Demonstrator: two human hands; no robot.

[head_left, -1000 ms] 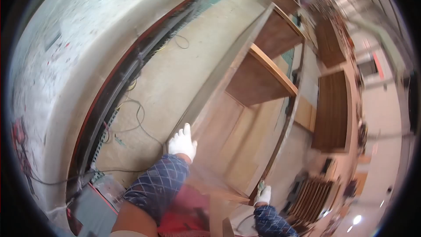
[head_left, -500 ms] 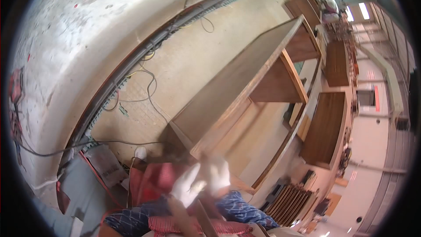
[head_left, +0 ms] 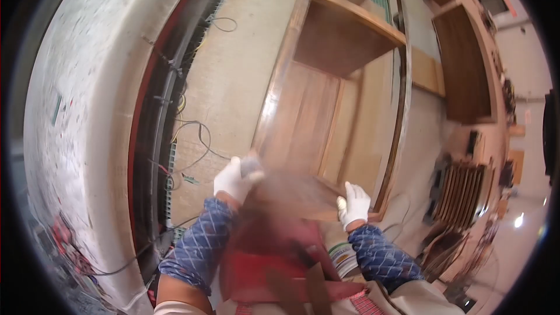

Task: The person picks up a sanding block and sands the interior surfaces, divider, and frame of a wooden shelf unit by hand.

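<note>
A long brown wooden cabinet frame (head_left: 318, 116), with compartments and an open front, lies before me. My left hand (head_left: 231, 182), in a white glove, is closed around a small grey pad (head_left: 252, 169) at the near left corner of the frame. The pad is blurred, so its exact kind is unclear. At the near right corner, my white-gloved right hand (head_left: 354, 204) has its fingers closed over the cabinet's near edge. Blue patterned sleeves cover both forearms. Below the near edge is a blurred red surface (head_left: 271, 251).
A printed tub (head_left: 344, 259) stands below the right hand. Cables (head_left: 201, 134) lie on the beige surface at left, beside a dark rail (head_left: 166, 81). On the right are a brown panel (head_left: 464, 64) and a stack of slatted wooden pieces (head_left: 461, 189).
My hands were close together before the cabinet's near end; now they are apart at its two near corners. The view has turned and come closer to the cabinet.
</note>
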